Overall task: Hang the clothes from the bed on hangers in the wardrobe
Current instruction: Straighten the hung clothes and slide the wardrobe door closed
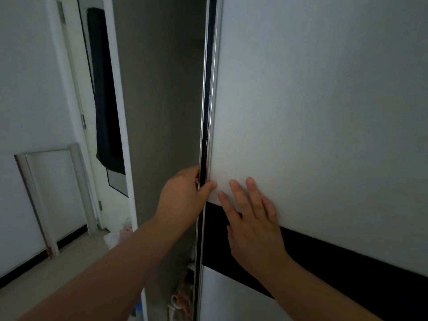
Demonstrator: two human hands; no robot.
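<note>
The wardrobe's sliding door fills the right of the view, a white panel crossed by a black band low down. My left hand grips its metal-framed left edge, fingers hooked behind the frame and thumb on the front. My right hand lies flat on the panel with fingers straight, right beside the left one. The door stands open by a narrow gap, showing the grey inner side wall of the wardrobe. No clothes, hangers or bed are in view.
Small items sit at the bottom of the gap. A mirror on the left shows a dark hanging garment. A white framed panel leans on the left wall, and plastic bags lie on the floor.
</note>
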